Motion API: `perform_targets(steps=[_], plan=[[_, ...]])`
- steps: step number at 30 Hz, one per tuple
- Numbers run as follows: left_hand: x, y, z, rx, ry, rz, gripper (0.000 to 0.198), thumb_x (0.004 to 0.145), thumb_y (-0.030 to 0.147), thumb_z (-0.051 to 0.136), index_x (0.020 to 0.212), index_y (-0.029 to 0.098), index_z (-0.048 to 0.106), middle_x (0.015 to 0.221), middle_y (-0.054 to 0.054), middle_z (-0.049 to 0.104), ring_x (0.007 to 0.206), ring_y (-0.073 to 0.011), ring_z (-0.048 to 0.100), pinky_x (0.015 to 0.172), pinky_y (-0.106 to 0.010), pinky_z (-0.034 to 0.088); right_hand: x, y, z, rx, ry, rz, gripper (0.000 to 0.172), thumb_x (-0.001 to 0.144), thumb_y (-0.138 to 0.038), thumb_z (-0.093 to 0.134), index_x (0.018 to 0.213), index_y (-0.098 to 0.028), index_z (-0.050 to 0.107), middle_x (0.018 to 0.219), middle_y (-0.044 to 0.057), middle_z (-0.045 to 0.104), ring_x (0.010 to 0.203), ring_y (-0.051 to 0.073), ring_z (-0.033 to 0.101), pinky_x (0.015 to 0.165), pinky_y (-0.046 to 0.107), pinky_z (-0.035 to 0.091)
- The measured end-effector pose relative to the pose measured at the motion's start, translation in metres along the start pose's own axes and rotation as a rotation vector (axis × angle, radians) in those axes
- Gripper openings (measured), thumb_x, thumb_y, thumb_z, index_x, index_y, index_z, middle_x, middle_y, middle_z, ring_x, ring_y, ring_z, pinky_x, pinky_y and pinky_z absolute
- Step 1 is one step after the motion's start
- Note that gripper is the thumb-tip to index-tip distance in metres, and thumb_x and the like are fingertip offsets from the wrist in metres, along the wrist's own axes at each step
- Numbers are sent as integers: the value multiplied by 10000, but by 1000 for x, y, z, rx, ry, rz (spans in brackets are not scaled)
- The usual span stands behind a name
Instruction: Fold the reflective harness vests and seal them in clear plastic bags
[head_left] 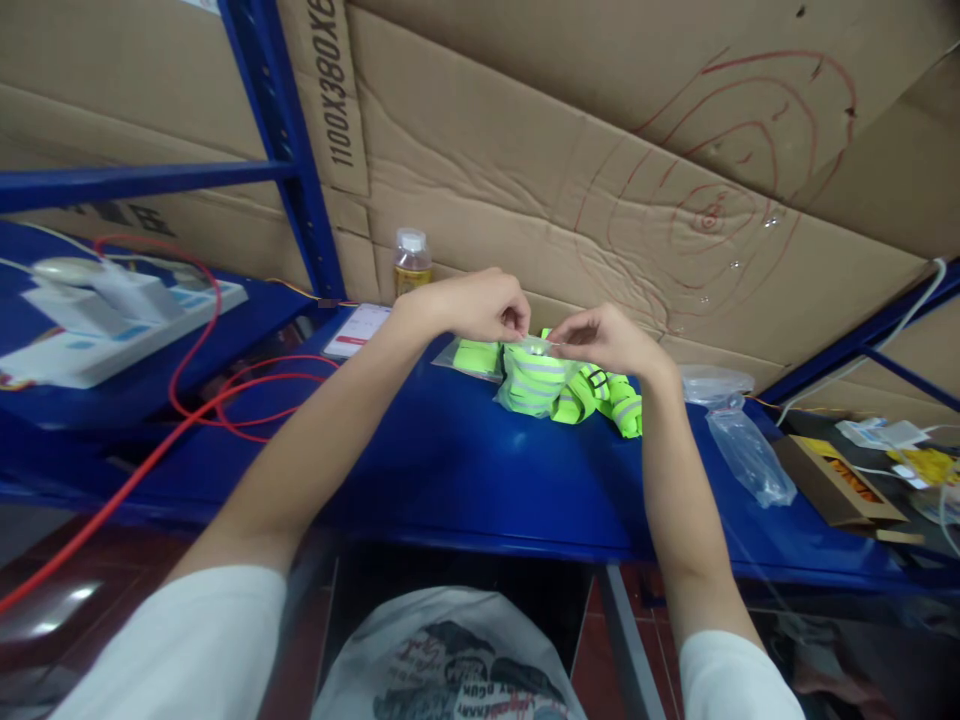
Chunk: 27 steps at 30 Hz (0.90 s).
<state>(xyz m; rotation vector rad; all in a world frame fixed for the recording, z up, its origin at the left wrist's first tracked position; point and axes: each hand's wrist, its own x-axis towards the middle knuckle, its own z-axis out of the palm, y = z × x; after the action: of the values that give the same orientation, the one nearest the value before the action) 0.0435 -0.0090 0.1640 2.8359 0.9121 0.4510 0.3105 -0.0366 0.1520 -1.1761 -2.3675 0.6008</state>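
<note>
Blue metal workbench (480, 490), brown cardboard wall (465, 150) behind it, hand-drawn red rings on the right part of the cardboard. Both bare hands at the back of the bench, close together over a clear plastic bag (534, 385) packed with folded neon yellow-green webbing, pale reflective stripes across it. Left hand (495, 306): fingers curled, tips pinched on the left of the bag's top edge. Right hand (604, 340): thumb and forefinger pinched on the right of the same edge. Bag stands on the bench between them.

Just left of it, a second bag (478, 357) with similar bright material, lying flat. Just right, loose neon webbing (622, 405) with a black buckle (598, 380). Farther right, crumpled clear plastic (750, 455) and an open carton (840, 488). Left side: clear-capped bottle (412, 265), red cable (255, 385), white power strip (120, 330).
</note>
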Motion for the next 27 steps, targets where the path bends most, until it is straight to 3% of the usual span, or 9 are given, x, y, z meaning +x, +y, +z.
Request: perform_targets(steps=[6, 10, 14, 21, 27], plan=[[6, 2, 9, -7, 44, 32, 222, 811, 195, 730, 971, 205, 885, 809, -15, 812, 692, -143, 686, 695, -252, 426, 2, 2, 1, 28, -3, -6, 483, 791, -605, 864, 954, -151, 878, 842, 92, 819, 730, 208, 707, 705, 317, 561], [6, 1, 7, -14, 23, 65, 206, 832, 171, 708, 938, 196, 883, 801, -23, 819, 689, -146, 690, 682, -249, 443, -1, -3, -1, 97, -24, 2, 551, 736, -615, 915, 1033, -155, 858, 916, 96, 832, 783, 212, 733, 730, 321, 580], [4, -3, 4, -34, -26, 70, 223, 840, 175, 706, 967, 196, 890, 800, -28, 820, 682, -150, 680, 707, -259, 462, -4, -6, -6, 111, -45, 55, 581, 647, -596, 973, 993, -145, 849, 895, 90, 827, 746, 196, 715, 676, 302, 556], [7, -6, 9, -42, 22, 73, 203, 809, 178, 739, 956, 184, 880, 836, -34, 829, 711, -144, 692, 712, -248, 451, -5, -2, -11, 93, -22, 83, 395, 717, -517, 905, 890, -164, 865, 825, 66, 818, 728, 186, 701, 712, 304, 557], [10, -6, 12, -91, 7, 68, 240, 811, 139, 711, 990, 159, 870, 822, -35, 826, 698, -138, 707, 701, -231, 470, -3, -4, -7, 91, -19, 75, 364, 735, -502, 885, 857, -160, 856, 792, 64, 810, 696, 171, 675, 667, 287, 527]])
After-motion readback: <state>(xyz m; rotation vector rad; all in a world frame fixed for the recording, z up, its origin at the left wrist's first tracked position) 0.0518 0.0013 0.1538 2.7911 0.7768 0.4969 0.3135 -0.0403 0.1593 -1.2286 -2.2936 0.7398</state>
